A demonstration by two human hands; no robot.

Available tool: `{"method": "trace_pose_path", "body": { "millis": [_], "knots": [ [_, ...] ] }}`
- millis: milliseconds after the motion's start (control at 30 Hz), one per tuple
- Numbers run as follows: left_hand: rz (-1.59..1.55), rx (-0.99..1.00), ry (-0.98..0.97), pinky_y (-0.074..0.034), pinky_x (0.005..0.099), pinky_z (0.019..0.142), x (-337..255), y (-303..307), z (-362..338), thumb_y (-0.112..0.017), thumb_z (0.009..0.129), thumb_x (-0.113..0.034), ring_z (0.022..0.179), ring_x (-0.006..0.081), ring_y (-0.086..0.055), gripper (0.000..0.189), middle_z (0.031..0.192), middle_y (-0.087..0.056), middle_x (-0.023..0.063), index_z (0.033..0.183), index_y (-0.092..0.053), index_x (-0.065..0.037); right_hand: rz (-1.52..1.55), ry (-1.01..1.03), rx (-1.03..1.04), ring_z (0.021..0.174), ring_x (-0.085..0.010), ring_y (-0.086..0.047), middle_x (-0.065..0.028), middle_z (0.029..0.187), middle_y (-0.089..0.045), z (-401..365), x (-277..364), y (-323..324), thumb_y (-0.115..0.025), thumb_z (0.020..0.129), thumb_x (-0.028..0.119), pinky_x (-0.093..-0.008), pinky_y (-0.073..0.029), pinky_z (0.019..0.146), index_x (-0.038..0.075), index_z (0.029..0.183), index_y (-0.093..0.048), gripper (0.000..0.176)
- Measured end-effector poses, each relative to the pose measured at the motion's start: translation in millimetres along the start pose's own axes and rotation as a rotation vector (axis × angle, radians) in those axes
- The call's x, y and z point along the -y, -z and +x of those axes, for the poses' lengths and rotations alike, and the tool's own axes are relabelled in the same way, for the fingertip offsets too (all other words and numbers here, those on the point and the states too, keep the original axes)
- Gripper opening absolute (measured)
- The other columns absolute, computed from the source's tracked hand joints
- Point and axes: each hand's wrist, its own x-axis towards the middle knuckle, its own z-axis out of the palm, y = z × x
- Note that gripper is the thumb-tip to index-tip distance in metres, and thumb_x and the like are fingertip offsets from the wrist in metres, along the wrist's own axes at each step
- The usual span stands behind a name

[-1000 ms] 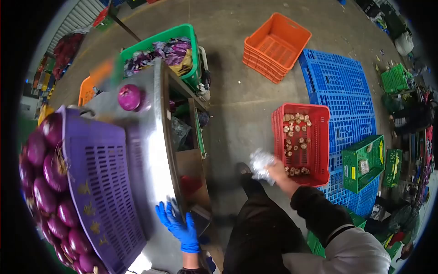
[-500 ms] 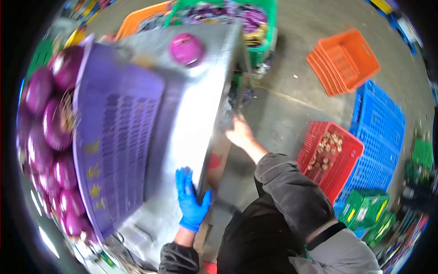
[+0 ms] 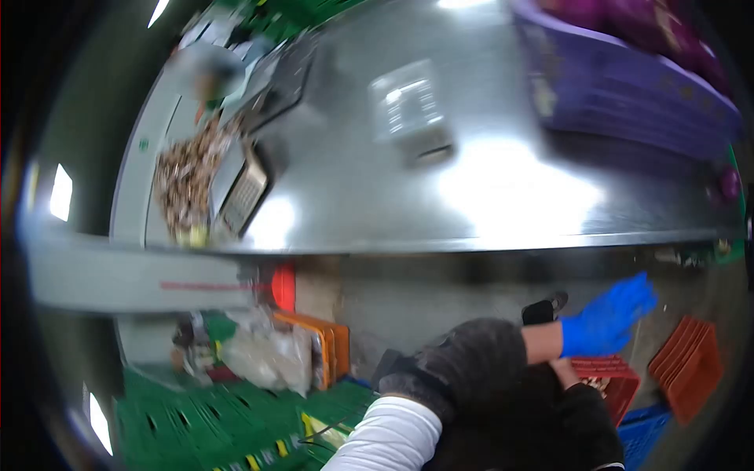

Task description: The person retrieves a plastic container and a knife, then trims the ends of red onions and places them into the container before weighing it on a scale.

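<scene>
My left hand (image 3: 609,318), in a blue glove, stretches out to the right below the metal table's (image 3: 353,180) front edge, slightly blurred. Its fingers are extended and nothing shows in them. My bare right hand (image 3: 562,370) is just below the left wrist, beside a red crate (image 3: 620,385) with small pale pieces in it. The right fingers are hidden. On the table's right stands a purple crate (image 3: 628,102) of purple onions (image 3: 652,27). Clear plastic containers (image 3: 408,102) sit near the table's middle.
Left on the table are a keypad device (image 3: 247,192) and a heap of small brown pieces (image 3: 188,177). Orange crates (image 3: 687,365) and a blue crate (image 3: 644,439) stand lower right. Green crates (image 3: 204,428), an orange crate (image 3: 336,353) and plastic bags (image 3: 263,353) are lower left.
The view has swung left along the table. My left hand has left the table edge and now crosses over to the right, above my right hand, which has drawn back from the table.
</scene>
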Motion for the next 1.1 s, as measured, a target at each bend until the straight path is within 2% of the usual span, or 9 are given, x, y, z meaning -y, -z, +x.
{"method": "trace_pose_path", "body": {
  "millis": [133,267,300,333,400,500,667,867,1100],
  "knots": [
    [0.022,0.022,0.419,-0.038,0.0471,0.105,-18.2,21.9,-214.9,-0.064,0.077,-0.017,0.127,0.0389,-0.046,0.059,0.135,-0.05,0.0211,0.134,-0.051,-0.008,-0.039,-0.116,0.716,0.091,-0.0299,-0.066,-0.0139,0.098,-0.068,3.4,124.0,-65.0,-0.061,0.077,0.004,-0.0371,-0.052,0.084,0.007,0.11,-0.066,0.034],
    [0.079,-0.092,1.176,-0.049,0.0434,0.09,-91.1,138.6,-439.8,-0.062,0.083,-0.023,0.102,0.0371,-0.061,0.039,0.112,-0.063,0.0202,0.119,-0.062,-0.007,-0.281,0.225,0.735,0.093,-0.0307,-0.066,-0.0151,0.102,-0.068,7.2,243.5,-133.1,-0.064,0.068,-0.003,-0.0361,-0.052,0.084,0.007,0.107,-0.068,0.04],
    [0.301,-0.179,1.16,-0.048,0.0439,0.091,-117.1,148.6,-500.9,-0.062,0.085,-0.025,0.103,0.036,-0.061,0.037,0.113,-0.064,0.0192,0.117,-0.063,-0.007,-0.34,0.382,0.684,0.089,-0.0292,-0.068,-0.0147,0.1,-0.068,7.9,265.6,-145.7,-0.061,0.069,-0.005,-0.0346,-0.053,0.08,0.005,0.103,-0.069,0.037],
    [0.378,-0.351,1.137,-0.048,0.0442,0.092,-112.3,127.4,-586.9,-0.062,0.086,-0.025,0.105,0.0351,-0.061,0.036,0.117,-0.063,0.0182,0.116,-0.064,-0.006,-0.383,0.431,0.715,0.089,-0.0292,-0.068,-0.0147,0.1,-0.068,15.1,284.8,-159.8,-0.061,0.069,-0.005,-0.0346,-0.053,0.08,0.005,0.103,-0.069,0.037],
    [0.565,-0.487,1.438,-0.048,0.0423,0.092,-211.3,197.5,-604.5,-0.063,0.086,-0.025,0.105,0.032,-0.061,0.035,0.116,-0.064,0.0167,0.116,-0.064,-0.006,-0.369,0.64,0.68,0.084,-0.0286,-0.068,-0.0154,0.093,-0.069,24.6,314.2,-199.3,-0.065,0.067,-0.002,-0.0356,-0.053,0.076,0.007,0.1,-0.071,0.035],
    [0.767,-1.15,1.645,-0.05,0.0401,0.088,-259.1,183.3,-685.4,-0.063,0.088,-0.025,0.099,0.0314,-0.064,0.032,0.11,-0.065,0.017,0.112,-0.064,-0.004,-0.455,0.754,0.742,0.081,-0.0288,-0.069,-0.0149,0.088,-0.07,23.6,367.7,-248.6,-0.07,0.066,0.002,-0.0354,-0.054,0.075,0.008,0.098,-0.072,0.032],
    [0.348,-1.921,1.55,-0.052,0.0349,0.083,-235.3,111.7,-725.2,-0.066,0.086,-0.02,0.091,0.0252,-0.066,0.029,0.103,-0.067,0.0141,0.11,-0.064,-0.003,-0.404,0.638,1.064,0.066,-0.0189,-0.069,-0.0113,0.078,-0.07,26.1,460.1,-336.8,-0.071,0.076,0.005,-0.0322,-0.057,0.063,0.0,0.095,-0.07,0.02],
    [0.049,-1.364,1.562,-0.051,0.0416,0.087,-133.8,138.6,-693.1,-0.064,0.088,-0.033,0.1,0.0334,-0.065,0.04,0.112,-0.066,0.0151,0.121,-0.061,-0.01,-0.136,0.475,1.063,0.061,-0.0128,-0.064,-0.0059,0.074,-0.066,60.9,596.9,-519.0,-0.059,0.088,0.005,-0.0268,-0.054,0.056,-0.002,0.093,-0.067,0.012],
    [-0.039,-1.257,1.438,-0.051,0.0397,0.089,-6.7,232.7,-759.3,-0.065,0.088,-0.025,0.1,0.0306,-0.065,0.039,0.112,-0.066,0.0149,0.122,-0.06,-0.007,0.199,0.331,0.798,0.07,-0.0127,-0.062,-0.0052,0.08,-0.064,146.6,697.4,-796.7,-0.06,0.088,0.006,-0.0266,-0.051,0.064,-0.004,0.116,-0.057,0.029]
  ]
}}
